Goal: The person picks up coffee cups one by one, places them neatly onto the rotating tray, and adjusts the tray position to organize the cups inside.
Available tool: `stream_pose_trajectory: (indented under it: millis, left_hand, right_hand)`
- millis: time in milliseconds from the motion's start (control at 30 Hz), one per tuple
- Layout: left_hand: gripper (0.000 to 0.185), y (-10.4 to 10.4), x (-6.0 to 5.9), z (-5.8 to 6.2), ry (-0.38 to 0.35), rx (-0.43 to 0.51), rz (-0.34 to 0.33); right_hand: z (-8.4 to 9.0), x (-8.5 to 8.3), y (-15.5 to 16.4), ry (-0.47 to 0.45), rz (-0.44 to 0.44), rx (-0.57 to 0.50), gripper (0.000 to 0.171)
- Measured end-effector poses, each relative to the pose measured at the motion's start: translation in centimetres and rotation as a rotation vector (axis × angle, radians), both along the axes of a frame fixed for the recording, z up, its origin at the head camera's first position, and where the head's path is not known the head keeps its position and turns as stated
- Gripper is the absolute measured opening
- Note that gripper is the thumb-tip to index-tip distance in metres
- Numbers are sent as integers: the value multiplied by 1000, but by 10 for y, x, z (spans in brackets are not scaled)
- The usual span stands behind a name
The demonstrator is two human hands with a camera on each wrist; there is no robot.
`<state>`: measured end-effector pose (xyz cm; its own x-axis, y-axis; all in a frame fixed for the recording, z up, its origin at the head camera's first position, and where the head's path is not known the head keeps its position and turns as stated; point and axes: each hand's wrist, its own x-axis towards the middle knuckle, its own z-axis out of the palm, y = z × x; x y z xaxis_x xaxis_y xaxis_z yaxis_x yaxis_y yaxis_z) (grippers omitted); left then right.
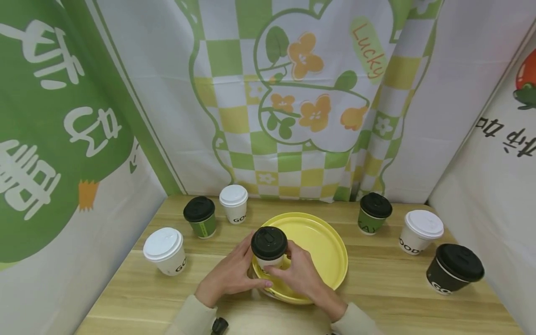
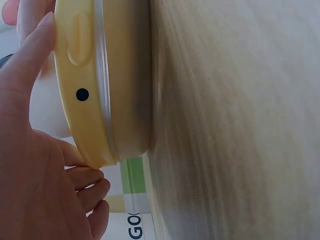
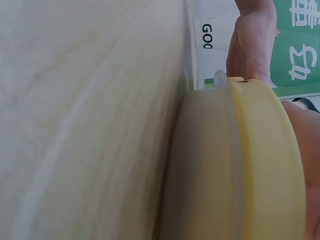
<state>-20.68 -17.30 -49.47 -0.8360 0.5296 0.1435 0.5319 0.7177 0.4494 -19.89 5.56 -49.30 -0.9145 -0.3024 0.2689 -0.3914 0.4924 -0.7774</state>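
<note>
cup (image 1: 269,251): white, black lid, apparently upright on yellow plate (image 1: 322,242) | both hands (image 1: 268,275) clasp it

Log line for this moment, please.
left hand: holds black-lidded cup | right hand: holds same cup | cup: over yellow plate near edge

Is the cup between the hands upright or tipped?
Upright: the black-lidded cup stands on the yellow plate, lid facing up, both hands around it.
</note>
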Motion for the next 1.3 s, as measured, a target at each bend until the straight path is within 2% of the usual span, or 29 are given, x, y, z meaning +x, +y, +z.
stream_pose_trajectory:
  millis: [233,400,633,800,1033,1300]
  left_hand:
    - [123,0,-1,-1,13,-6,-4]
    - [124,-3,-2,-1,29,-16,-4]
    - [124,-4,-5,-1,55,-20,-30]
    - [125,-8,-11,1,46,-15,-61]
    - [126,-17,-22,3,-8,-24,-83]
    - [112,-24,-23,4,-51,-52,2]
  right_hand:
    - [9,4,12,48,26,68,70]
    - [27,5,40,7,-97,68,77]
    - [39,-5,109,-85,-234,-20,75]
    - [38,-6,149,-119,-321,-14,77]
    - [32,-10,177,-166,-385,18,82]
    - [19,-22,203,-169,-472,136,85]
